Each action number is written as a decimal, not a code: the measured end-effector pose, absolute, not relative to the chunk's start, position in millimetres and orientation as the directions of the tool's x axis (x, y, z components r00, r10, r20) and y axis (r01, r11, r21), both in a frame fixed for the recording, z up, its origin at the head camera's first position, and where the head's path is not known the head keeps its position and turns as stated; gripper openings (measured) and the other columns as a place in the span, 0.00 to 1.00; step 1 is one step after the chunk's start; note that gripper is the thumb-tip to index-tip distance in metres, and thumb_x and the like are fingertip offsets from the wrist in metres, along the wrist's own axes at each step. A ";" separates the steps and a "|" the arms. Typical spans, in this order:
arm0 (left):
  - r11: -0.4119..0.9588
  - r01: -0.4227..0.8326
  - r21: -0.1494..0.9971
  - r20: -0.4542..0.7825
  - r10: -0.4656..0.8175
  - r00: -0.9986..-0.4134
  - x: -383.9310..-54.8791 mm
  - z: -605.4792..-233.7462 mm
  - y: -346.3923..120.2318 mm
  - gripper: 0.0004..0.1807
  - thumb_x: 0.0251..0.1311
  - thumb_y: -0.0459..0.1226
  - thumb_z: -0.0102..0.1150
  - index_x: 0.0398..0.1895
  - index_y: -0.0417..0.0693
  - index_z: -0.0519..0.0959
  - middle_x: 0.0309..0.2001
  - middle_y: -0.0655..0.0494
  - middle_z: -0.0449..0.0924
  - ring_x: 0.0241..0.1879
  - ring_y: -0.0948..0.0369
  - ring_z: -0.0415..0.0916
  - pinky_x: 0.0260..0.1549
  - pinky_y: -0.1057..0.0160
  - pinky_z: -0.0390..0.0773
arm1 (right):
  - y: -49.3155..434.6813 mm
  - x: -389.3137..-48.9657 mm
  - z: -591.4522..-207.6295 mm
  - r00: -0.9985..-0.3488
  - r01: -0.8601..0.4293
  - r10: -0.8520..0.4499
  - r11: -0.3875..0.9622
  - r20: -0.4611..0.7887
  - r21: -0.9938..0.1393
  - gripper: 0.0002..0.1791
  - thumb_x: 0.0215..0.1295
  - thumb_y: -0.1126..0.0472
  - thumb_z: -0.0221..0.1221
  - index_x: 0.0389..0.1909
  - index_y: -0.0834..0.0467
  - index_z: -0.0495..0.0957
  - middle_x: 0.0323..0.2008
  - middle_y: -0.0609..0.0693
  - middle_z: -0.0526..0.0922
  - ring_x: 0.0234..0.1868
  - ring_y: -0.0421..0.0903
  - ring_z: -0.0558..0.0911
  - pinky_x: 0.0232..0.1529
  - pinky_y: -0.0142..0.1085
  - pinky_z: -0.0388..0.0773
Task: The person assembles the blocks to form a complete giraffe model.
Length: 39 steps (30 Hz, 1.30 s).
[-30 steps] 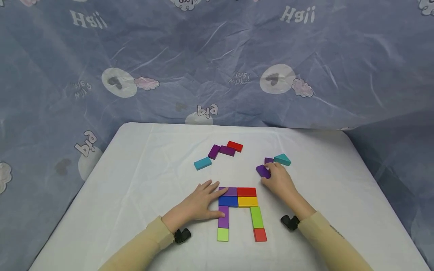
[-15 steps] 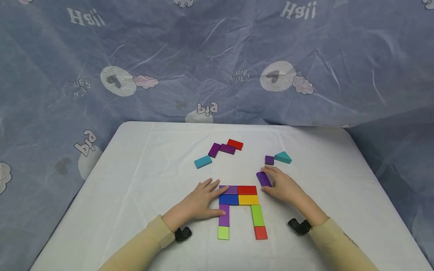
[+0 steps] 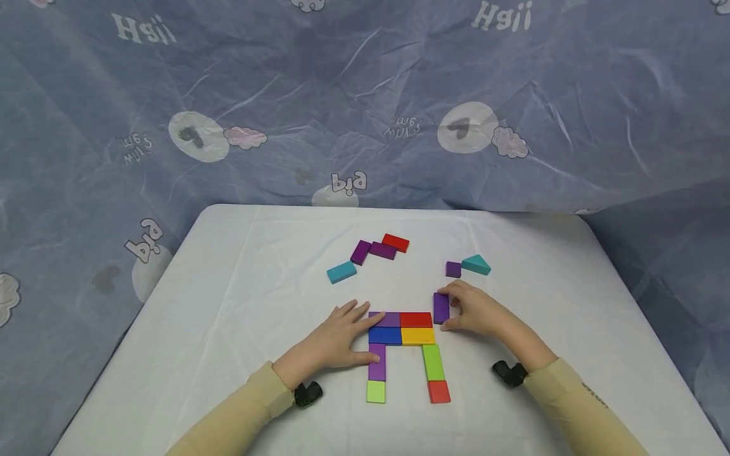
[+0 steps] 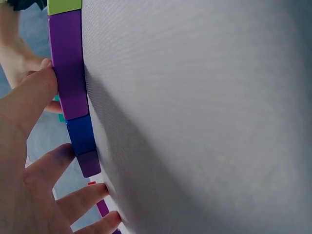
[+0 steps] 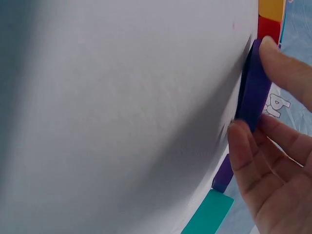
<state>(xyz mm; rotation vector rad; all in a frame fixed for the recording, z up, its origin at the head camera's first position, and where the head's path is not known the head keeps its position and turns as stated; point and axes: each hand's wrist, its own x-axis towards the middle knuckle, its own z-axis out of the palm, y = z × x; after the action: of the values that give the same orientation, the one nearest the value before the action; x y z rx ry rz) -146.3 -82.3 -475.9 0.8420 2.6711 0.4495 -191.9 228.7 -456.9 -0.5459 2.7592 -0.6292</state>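
Note:
My right hand (image 3: 473,308) pinches a purple rectangular block (image 3: 441,308) by its two ends, thumb at the near end and fingers at the far end. That block stands lengthwise just right of a red block (image 3: 416,320). My left hand (image 3: 336,339) lies spread, its index fingertip on a purple block (image 3: 389,320) and its thumb on another purple block (image 3: 377,370) below. Between those two lie a blue block (image 3: 385,335) and a yellow block (image 3: 418,336). Two legs extend toward me, ending in a lime block (image 3: 376,392) and a red square block (image 3: 438,392).
Behind the right hand lie a small purple square block (image 3: 453,269) and a teal triangular block (image 3: 476,265). Farther back left are a light blue block (image 3: 341,272), two dark purple blocks (image 3: 360,253) and a red block (image 3: 395,242). A white cloth covers the table (image 3: 256,272).
The right hand has drawn the purple block toward me, away from the small purple square, and turned it from slanted to nearly straight beside the red block. The left hand stays put.

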 end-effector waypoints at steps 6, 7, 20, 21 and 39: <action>0.778 0.500 0.380 -0.193 0.595 -0.780 -147.2 -475.9 -82.2 0.45 0.57 0.63 0.60 0.77 0.65 0.57 0.77 0.49 0.55 0.77 0.44 0.48 0.70 0.36 0.55 | 226.4 -189.1 -459.5 -0.900 -0.297 -0.403 0.847 -0.166 -0.441 0.38 0.45 0.52 0.78 0.57 0.61 0.76 0.49 0.53 0.76 0.47 0.49 0.76 0.51 0.45 0.81; 0.779 0.499 0.380 -0.193 0.595 -0.780 -147.2 -476.0 -82.2 0.45 0.57 0.63 0.60 0.77 0.65 0.57 0.77 0.49 0.55 0.77 0.44 0.48 0.70 0.36 0.55 | 226.2 -189.0 -459.9 -0.900 -0.299 -0.403 0.847 -0.165 -0.439 0.38 0.45 0.52 0.78 0.57 0.61 0.76 0.49 0.54 0.76 0.48 0.49 0.77 0.52 0.46 0.81; 0.787 0.487 0.378 -0.210 0.585 -0.783 -147.6 -476.6 -82.5 0.46 0.56 0.63 0.60 0.77 0.68 0.55 0.78 0.51 0.54 0.77 0.45 0.46 0.71 0.37 0.54 | 226.1 -190.4 -457.1 -0.891 -0.312 -0.422 0.837 -0.168 -0.450 0.37 0.47 0.54 0.76 0.59 0.60 0.75 0.55 0.57 0.75 0.52 0.52 0.77 0.56 0.50 0.79; 0.786 0.488 0.378 -0.209 0.586 -0.783 -147.6 -476.6 -82.4 0.46 0.56 0.63 0.60 0.77 0.68 0.56 0.78 0.50 0.54 0.77 0.45 0.46 0.71 0.37 0.54 | 226.2 -190.3 -456.9 -0.890 -0.313 -0.424 0.836 -0.168 -0.450 0.37 0.47 0.54 0.76 0.59 0.60 0.75 0.55 0.57 0.75 0.52 0.52 0.77 0.56 0.50 0.80; 0.778 0.501 0.380 -0.196 0.597 -0.778 -146.7 -477.0 -83.6 0.45 0.57 0.64 0.59 0.77 0.68 0.56 0.77 0.50 0.54 0.77 0.45 0.47 0.71 0.36 0.54 | 224.2 -227.6 -444.0 -0.894 -0.339 -0.442 0.778 -0.076 -0.528 0.30 0.61 0.50 0.66 0.59 0.64 0.77 0.51 0.60 0.80 0.49 0.55 0.79 0.51 0.48 0.81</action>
<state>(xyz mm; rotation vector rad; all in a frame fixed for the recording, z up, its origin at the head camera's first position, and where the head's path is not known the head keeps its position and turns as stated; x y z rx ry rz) -146.7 -83.6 -477.0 0.8454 2.6652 0.4447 -227.6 224.2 -444.0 -0.6159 2.7751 -0.7684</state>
